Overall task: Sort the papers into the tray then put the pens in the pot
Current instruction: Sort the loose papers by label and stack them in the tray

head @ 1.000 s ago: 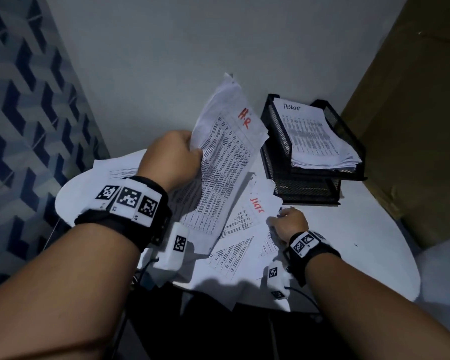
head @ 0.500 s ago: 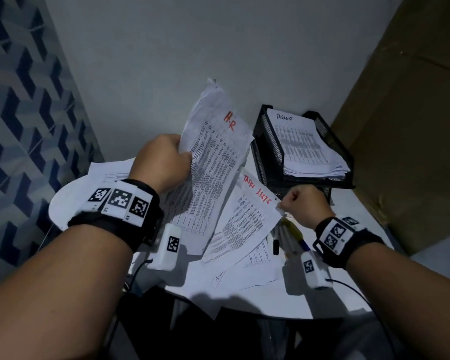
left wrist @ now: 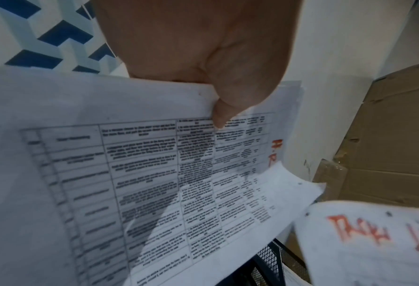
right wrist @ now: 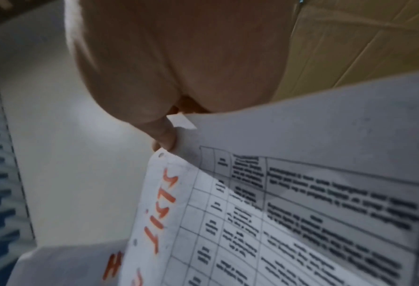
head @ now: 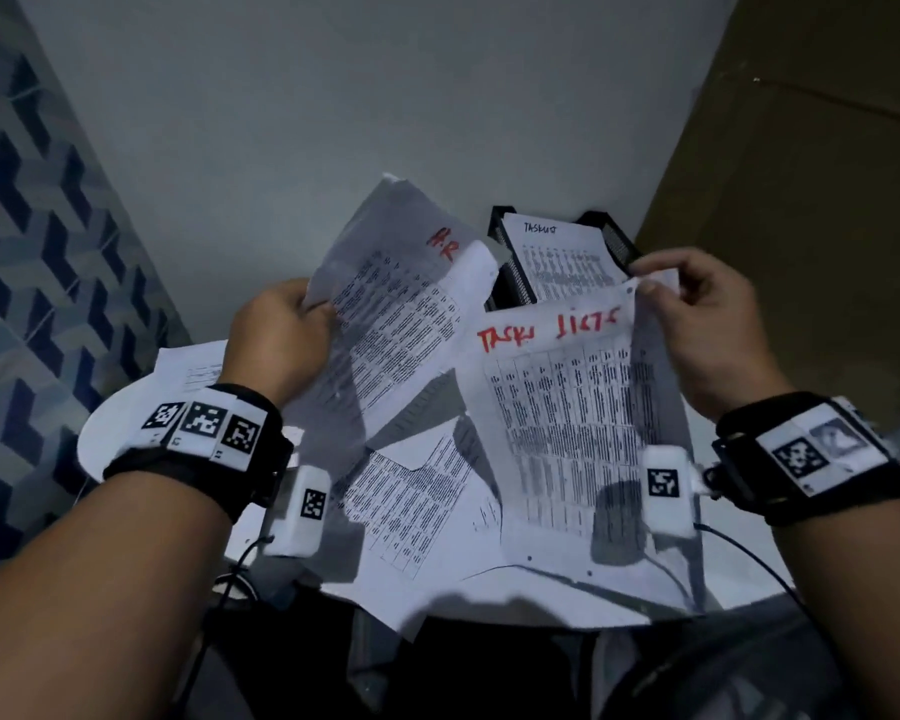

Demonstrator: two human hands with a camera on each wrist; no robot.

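Observation:
My left hand [head: 287,335] grips a sheaf of printed papers marked HR in red [head: 401,314], held up over the table; in the left wrist view the thumb [left wrist: 228,104] presses on the HR papers [left wrist: 154,183]. My right hand [head: 697,314] pinches the top corner of papers headed TASK LISTS in red [head: 567,407], lifted in front of the black mesh tray [head: 510,272]. The same pinch shows in the right wrist view on the task-list papers [right wrist: 277,203]. The tray holds a stack of sheets [head: 562,257]. Pens and pot are hidden.
More loose printed sheets [head: 411,501] lie on the white round table [head: 105,433] below my hands. A cardboard panel [head: 801,200] stands at the right, a blue patterned wall [head: 37,252] at the left, a grey wall behind.
My right hand has lifted the task-list papers off the table, up and to the right, level with the tray. My left hand keeps holding the HR papers aloft.

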